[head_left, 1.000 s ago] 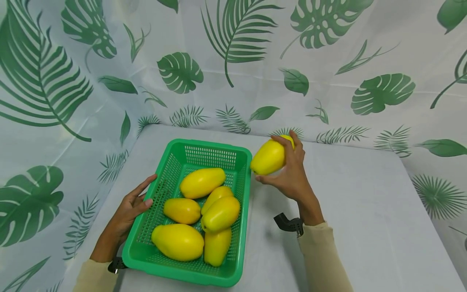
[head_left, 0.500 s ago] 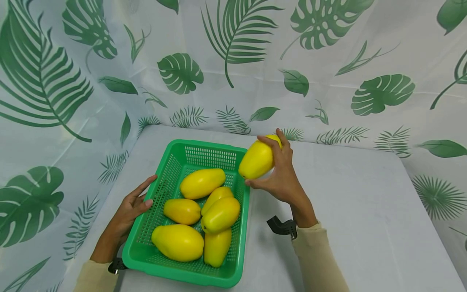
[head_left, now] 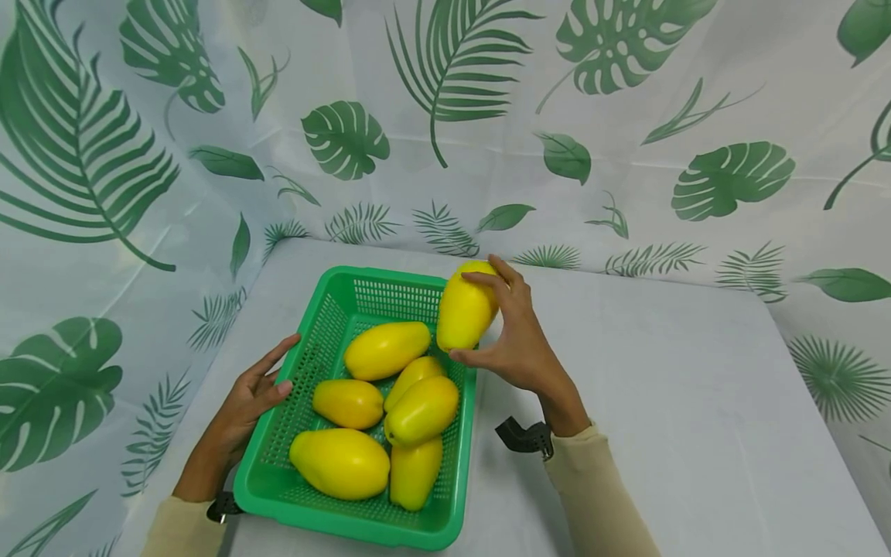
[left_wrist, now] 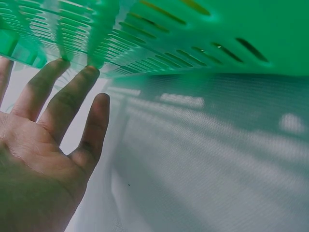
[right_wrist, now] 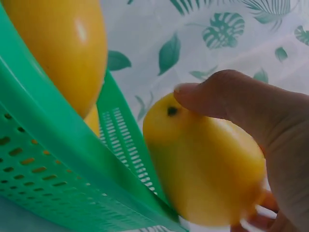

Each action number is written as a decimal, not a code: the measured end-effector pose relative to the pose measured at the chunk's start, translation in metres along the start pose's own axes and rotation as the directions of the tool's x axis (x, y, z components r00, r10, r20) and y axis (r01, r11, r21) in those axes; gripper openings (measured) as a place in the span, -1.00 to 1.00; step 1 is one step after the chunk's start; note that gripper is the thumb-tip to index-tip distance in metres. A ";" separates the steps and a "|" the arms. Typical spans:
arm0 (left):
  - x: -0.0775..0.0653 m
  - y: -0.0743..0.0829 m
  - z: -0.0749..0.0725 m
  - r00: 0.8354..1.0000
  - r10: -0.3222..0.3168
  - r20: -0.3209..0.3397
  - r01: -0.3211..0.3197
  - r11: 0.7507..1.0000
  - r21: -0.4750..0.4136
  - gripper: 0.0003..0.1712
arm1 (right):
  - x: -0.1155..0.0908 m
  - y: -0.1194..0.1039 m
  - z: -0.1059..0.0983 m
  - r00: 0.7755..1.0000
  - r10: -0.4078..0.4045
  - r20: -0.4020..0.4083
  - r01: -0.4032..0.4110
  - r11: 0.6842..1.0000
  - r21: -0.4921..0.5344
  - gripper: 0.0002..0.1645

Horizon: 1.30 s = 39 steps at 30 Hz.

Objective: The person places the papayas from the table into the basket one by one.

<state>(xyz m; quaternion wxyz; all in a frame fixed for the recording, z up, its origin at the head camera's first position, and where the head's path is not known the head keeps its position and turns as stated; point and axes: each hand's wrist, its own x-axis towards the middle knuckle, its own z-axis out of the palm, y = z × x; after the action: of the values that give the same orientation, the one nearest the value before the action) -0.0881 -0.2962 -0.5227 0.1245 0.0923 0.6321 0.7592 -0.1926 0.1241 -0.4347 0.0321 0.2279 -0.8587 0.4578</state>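
Note:
My right hand [head_left: 518, 340] grips a yellow papaya [head_left: 465, 305], thumb at its lower end and fingers round its upper side. It hangs over the right rim of the green plastic basket [head_left: 465, 464], near the far corner. In the right wrist view the thumb presses near the dark spot on the papaya's tip. Several more papayas [head_left: 421, 410] lie in the basket, one resting on top of others. At the basket's left side is my left hand [head_left: 244, 402], its thumb at the rim. The left wrist view shows its fairly straight fingers [left_wrist: 67, 104] touching the slotted outer wall.
A white cloth-covered table [head_left: 682, 418] extends to the right of the basket. Leaf-printed sheets [head_left: 487, 139] hang behind it and along the left. A black wrist strap mount [head_left: 525, 437] sticks out from the right wrist beside the basket.
My right hand has carried the papaya leftward, from beside the basket to above its right rim, and turned it more upright. The left hand and basket stay put.

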 end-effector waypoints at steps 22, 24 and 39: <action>0.000 0.002 0.000 1.000 -0.004 0.000 0.004 1.000 -0.010 -0.21 | -0.006 0.003 0.004 0.999 -0.030 0.037 0.030 1.000 0.003 -0.02; 0.000 0.002 0.000 1.000 -0.008 -0.001 0.008 1.000 -0.009 -0.20 | -0.007 0.002 0.004 0.999 -0.032 0.034 0.032 0.999 0.001 -0.02; -0.001 0.002 0.002 1.000 -0.011 -0.003 0.011 1.000 0.019 -0.21 | -0.013 -0.007 0.000 0.999 0.031 -0.019 -0.032 0.999 -0.036 -0.01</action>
<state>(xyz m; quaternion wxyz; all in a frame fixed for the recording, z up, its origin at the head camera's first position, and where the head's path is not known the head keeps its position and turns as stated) -0.0865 -0.2950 -0.5204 0.1271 0.0889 0.6399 0.7526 -0.1779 0.1256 -0.4322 0.0370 0.2094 -0.8701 0.4446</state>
